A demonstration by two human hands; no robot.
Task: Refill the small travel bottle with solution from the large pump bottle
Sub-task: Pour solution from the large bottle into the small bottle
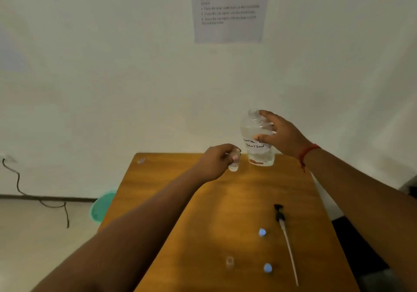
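The large clear bottle [255,127], hand-labelled "contact solution", stands upright at the far end of the wooden table [225,201], its neck uncapped. My right hand [279,133] grips its side with curled fingers and thumb. Just left of it my left hand [216,160] holds a small clear travel bottle [234,166] upright, fingers pinched around its top. The black pump head with its long white tube [285,235] lies loose on the table's near right. A second small clear bottle [229,262] stands near the front.
Two small blue caps [262,232] [267,267] lie on the table near the pump tube. A teal bin [102,206] sits on the floor left of the table. A printed instruction sheet [230,9] hangs on the wall. A dark cable [33,197] trails along the floor.
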